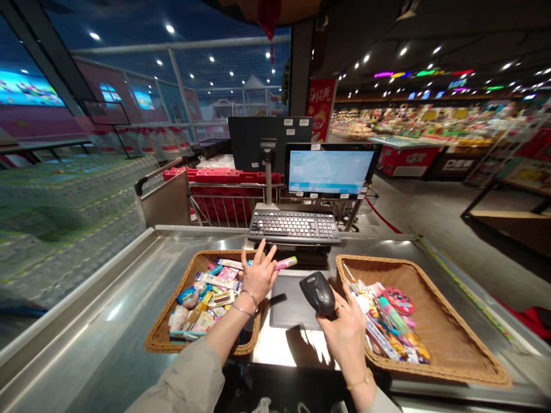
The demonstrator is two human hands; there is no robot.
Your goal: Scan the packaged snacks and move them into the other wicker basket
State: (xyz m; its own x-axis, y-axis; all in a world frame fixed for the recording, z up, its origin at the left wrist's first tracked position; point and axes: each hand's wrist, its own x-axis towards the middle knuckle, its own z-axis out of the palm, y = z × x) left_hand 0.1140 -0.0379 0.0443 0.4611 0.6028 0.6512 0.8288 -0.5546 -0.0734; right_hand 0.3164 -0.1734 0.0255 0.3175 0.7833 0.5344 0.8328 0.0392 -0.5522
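My left hand is raised over the right rim of the left wicker basket and pinches a slim pink packet between its fingertips. My right hand is wrapped round a black handheld barcode scanner, held above a dark pad on the steel counter. The left basket is full of small packaged items. The right wicker basket holds several colourful packets along its left side.
A black keyboard and a lit monitor stand behind the baskets, with a second screen's back to the left. The steel counter has raised edges. A red cart sits beyond; shop displays lie to the right.
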